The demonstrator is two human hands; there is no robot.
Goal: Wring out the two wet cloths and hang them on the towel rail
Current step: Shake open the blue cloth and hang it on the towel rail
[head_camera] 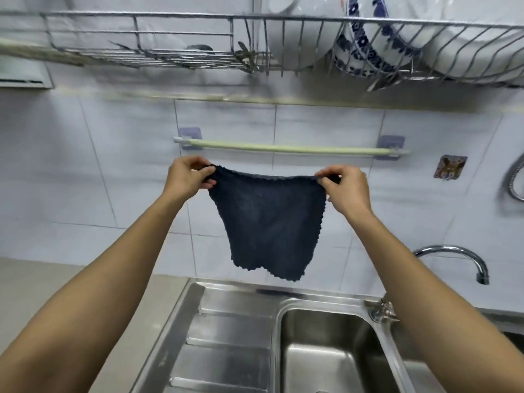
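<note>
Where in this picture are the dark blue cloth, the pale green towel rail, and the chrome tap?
Dark blue knitted cloth (269,222), head view, middle of the hanging fabric.
Pale green towel rail (289,149), head view, middle of the bar.
Curved chrome tap (453,250), head view, top of its arch.

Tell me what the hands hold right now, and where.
A dark blue cloth, pinched at its two top corners: left hand on one, right hand on the other.

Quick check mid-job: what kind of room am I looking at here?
Most likely a home kitchen, at the sink area: a stainless steel sink with a tap, a wire dish rack holding plates on the tiled wall, and a towel rail below it.
</note>
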